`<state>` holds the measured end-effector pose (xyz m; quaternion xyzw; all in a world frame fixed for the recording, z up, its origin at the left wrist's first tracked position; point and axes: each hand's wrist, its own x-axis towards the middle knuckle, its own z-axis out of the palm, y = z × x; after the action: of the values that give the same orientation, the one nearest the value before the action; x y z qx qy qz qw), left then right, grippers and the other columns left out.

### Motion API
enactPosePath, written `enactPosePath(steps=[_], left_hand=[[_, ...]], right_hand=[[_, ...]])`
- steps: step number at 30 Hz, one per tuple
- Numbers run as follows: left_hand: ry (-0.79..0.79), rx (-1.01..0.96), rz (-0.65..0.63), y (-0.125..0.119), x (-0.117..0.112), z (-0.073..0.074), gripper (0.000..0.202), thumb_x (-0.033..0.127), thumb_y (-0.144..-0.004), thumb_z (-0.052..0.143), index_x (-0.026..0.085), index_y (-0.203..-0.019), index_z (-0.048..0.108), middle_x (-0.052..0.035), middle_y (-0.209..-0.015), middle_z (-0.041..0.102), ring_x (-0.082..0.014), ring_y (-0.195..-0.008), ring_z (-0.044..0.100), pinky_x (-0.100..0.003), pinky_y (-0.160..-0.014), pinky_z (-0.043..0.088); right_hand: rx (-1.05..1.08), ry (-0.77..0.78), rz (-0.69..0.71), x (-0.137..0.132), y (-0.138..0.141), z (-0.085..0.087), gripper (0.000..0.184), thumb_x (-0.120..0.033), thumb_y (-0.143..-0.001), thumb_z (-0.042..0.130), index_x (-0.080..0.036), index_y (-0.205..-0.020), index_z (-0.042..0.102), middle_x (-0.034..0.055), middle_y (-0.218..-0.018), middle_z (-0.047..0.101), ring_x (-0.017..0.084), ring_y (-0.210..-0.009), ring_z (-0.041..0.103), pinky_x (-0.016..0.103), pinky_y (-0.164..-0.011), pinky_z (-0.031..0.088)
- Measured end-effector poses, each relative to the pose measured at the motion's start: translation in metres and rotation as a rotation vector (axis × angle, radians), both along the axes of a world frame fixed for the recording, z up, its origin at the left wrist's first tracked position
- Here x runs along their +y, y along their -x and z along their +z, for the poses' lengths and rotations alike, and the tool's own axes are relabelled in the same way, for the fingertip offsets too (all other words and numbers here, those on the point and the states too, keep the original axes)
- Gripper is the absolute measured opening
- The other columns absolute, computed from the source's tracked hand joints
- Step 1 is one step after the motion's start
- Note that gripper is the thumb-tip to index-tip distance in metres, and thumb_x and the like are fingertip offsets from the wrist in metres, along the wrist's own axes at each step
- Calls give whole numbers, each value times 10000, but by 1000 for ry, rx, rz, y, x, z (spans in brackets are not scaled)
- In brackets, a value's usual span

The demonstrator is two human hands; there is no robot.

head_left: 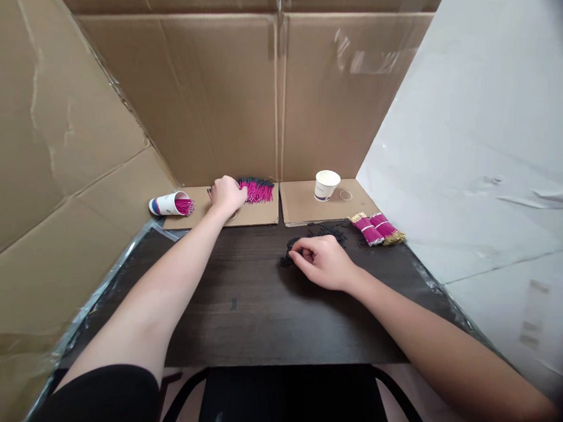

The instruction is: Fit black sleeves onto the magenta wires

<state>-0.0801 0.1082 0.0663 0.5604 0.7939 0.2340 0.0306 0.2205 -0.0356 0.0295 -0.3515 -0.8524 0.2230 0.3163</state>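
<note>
At the far left of centre, my left hand (227, 194) is closed, its fingertips mostly hidden, against the left end of a row of magenta wires (259, 192) with black ends. A few dark wire tips show just left of that hand. My right hand (324, 262) hovers low over the dark table with thumb and forefinger pinched together. Close around its fingertips lie small black tube pieces (286, 260), and a larger heap of black pieces (332, 235) is behind it. What the pinch holds is too small to make out.
A paper cup (164, 204) lies on its side with magenta wires inside. An upright paper cup (326, 186) and a rubber band (345, 195) rest on the right cardboard sheet (304, 205). Banded magenta wire bundles (377, 230) lie at right. Cardboard walls (197, 97) enclose the table (241, 320).
</note>
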Motion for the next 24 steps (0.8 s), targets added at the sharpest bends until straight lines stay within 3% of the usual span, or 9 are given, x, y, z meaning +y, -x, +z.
enactPosePath(steps=[7,12,14,18,24], left_hand=[[-94,-21,-78,-2,-26,-3,330,386,-938,741,164,-1171,816,-182,-1199,824,-348,-1188,745,-468,-1145,542],[-195,-95,-204,-30,-70,-7,286,323,-912,750,171,-1153,775,-128,-1140,829,-306,-1106,755,-429,-1052,572],[-194,-128,-293,-48,-93,-12,238,293,-894,759,185,-1105,764,-104,-1084,826,-287,-1040,759,-424,-1007,570],[-65,-236,-419,-78,-128,-27,117,302,-883,769,214,-952,734,-64,-900,792,-252,-838,725,-393,-799,530],[-104,-301,-515,-79,-130,-55,98,297,-895,749,218,-866,699,-31,-794,733,-193,-706,636,-346,-726,467]], right_hand=[[-213,-70,-204,24,-22,12,235,-337,-1029,711,-215,-829,733,-5,-634,655,157,-587,563,328,-645,358],[-432,-127,-523,47,-57,27,208,-380,-967,732,-220,-834,718,62,-741,715,200,-642,578,337,-623,313],[-555,-106,-676,55,-71,31,184,-390,-958,715,-210,-973,753,100,-865,755,241,-751,644,338,-657,361],[-770,88,-889,66,-89,36,443,-470,-936,748,-140,-1230,773,219,-1188,761,333,-962,722,381,-726,472],[-880,281,-926,73,-94,33,514,-416,-834,891,-136,-1258,815,246,-1211,767,388,-1067,763,416,-806,549]])
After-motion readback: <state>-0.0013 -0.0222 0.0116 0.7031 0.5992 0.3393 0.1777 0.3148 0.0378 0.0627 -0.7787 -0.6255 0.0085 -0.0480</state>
